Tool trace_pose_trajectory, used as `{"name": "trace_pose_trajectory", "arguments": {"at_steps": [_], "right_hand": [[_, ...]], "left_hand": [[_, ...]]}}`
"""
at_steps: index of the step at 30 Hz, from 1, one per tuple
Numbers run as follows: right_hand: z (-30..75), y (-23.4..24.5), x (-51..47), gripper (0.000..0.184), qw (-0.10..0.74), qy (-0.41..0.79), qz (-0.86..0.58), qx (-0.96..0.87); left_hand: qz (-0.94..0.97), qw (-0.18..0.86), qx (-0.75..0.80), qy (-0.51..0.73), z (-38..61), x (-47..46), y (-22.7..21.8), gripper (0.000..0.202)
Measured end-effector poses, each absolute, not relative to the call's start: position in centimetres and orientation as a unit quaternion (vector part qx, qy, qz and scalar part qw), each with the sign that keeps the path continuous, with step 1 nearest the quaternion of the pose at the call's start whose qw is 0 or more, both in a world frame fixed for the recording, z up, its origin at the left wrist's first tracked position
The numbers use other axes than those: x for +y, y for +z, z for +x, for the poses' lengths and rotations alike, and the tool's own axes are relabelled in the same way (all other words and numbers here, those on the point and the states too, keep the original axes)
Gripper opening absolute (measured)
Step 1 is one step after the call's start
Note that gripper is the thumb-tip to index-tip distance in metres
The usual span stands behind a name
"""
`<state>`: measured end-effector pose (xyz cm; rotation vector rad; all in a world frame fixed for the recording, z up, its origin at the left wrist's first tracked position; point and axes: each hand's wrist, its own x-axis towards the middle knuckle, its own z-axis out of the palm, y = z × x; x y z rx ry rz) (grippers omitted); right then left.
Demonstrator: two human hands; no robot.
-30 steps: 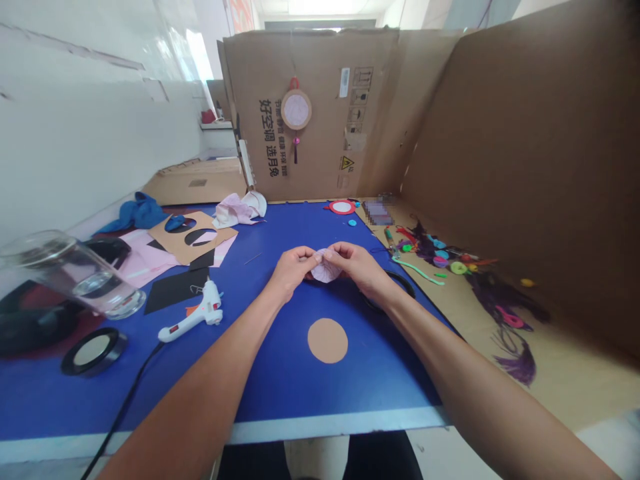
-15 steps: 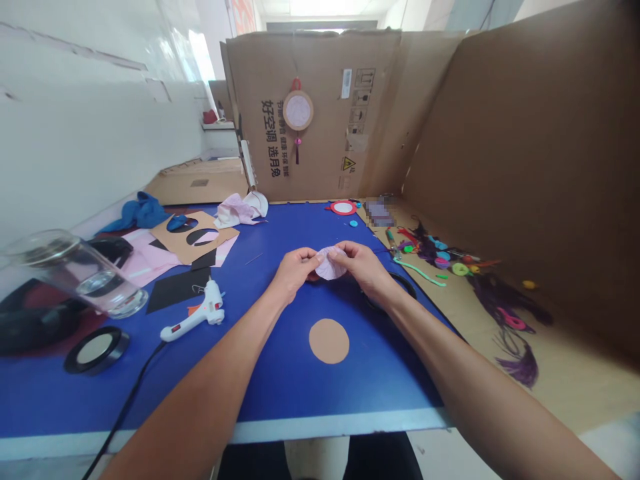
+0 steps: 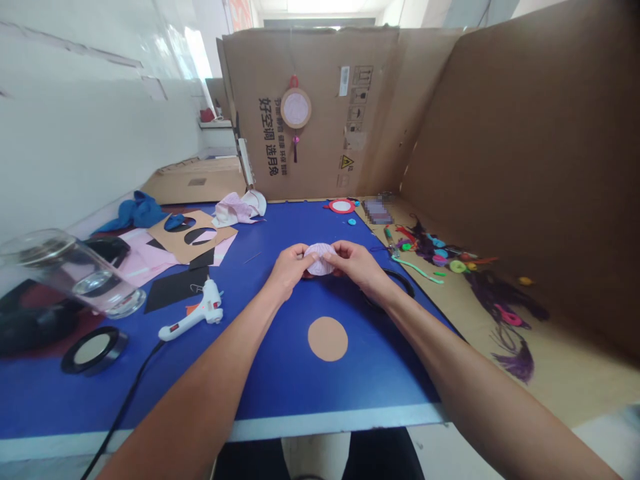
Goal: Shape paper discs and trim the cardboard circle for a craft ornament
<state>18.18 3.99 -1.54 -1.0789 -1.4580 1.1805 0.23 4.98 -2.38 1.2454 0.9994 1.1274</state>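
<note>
Between my two hands is a small round disc covered in pale lilac fabric (image 3: 321, 265), held up over the blue table. My left hand (image 3: 291, 269) grips its left edge, the thumb lying on the face. On the other edge, my right hand (image 3: 354, 263) pinches it the same way, so the two thumbs nearly meet. Fingers hide the disc's back. Nearer to me, a plain brown cardboard circle (image 3: 327, 339) lies flat on the table.
On the left are a white glue gun (image 3: 197, 313) with a black cord, a glass jar (image 3: 95, 277), a tape roll (image 3: 94, 350) and a cut cardboard sheet (image 3: 193, 235). Rightward lie purple tassels (image 3: 515, 357) and several beads. A cardboard wall (image 3: 320, 153) stands behind.
The disc has shifted slightly left and tilted, so more of its fabric face shows between my thumbs. Both hands keep their hold. The view has moved a little.
</note>
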Motion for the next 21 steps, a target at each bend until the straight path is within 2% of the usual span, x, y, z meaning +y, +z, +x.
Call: {"name": "trace_pose_trajectory", "arguments": {"at_steps": [5,10,13,21], "right_hand": [[18.7,-1.2,4.3,0.035,0.5,0.428,-0.45,-0.604],[21.1,0.0,4.7,0.028,0.518,0.305,-0.49,-0.632],[21.7,0.5,4.7,0.028,0.517,0.273,-0.509,-0.631],[18.1,1.5,6.5,0.027,0.44,0.367,-0.504,-0.646]], "left_hand": [[0.532,0.544,0.435,0.481,-0.4,5.2,-1.5,0.028],[0.448,0.448,0.508,0.584,-2.5,6.7,-1.3,0.018],[0.413,0.405,0.544,0.608,-3.2,7.2,-1.6,0.014],[0.399,0.309,0.546,0.668,-5.3,8.1,-1.2,0.013]]}}
